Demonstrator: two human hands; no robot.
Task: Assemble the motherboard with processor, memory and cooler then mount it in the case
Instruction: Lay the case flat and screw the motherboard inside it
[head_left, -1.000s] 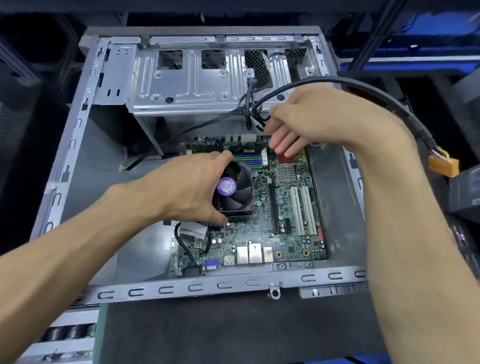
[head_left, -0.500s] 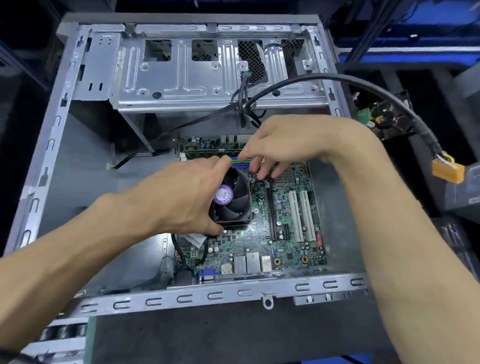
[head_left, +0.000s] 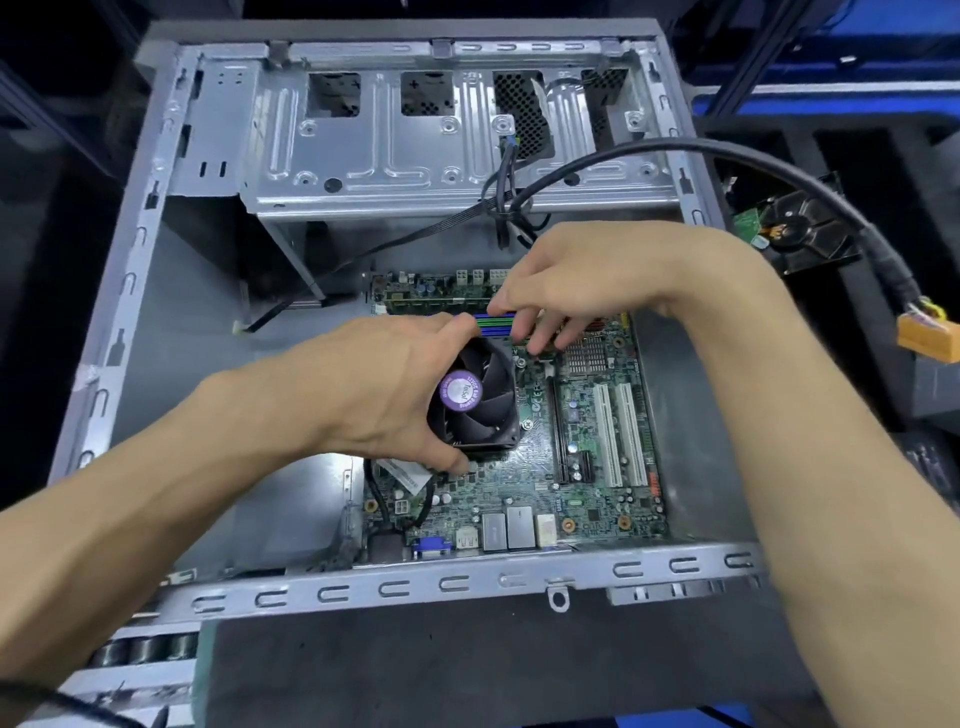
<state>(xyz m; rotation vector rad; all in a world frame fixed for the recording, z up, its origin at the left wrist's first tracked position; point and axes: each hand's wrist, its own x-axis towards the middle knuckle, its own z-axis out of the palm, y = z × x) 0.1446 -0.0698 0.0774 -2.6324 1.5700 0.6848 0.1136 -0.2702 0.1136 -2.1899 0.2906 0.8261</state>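
Note:
The green motherboard lies flat inside the open grey case, near its front right. A black cooler fan with a purple hub label sits on the board. My left hand grips the cooler from the left, thumb at its near edge. My right hand reaches in from the right. Its thumb and bent fingers pinch the board at the right end of the blue and green memory slots. One memory module stands in the farthest slot. No processor can be seen.
A metal drive cage spans the case's far end, and thin black cables hang from it. A thick black cable arcs over my right forearm to an orange connector outside the case. White expansion slots are on the board's right.
My right hand came down and left from the cables to the memory slots beside the cooler. My left hand has kept its grip on the cooler.

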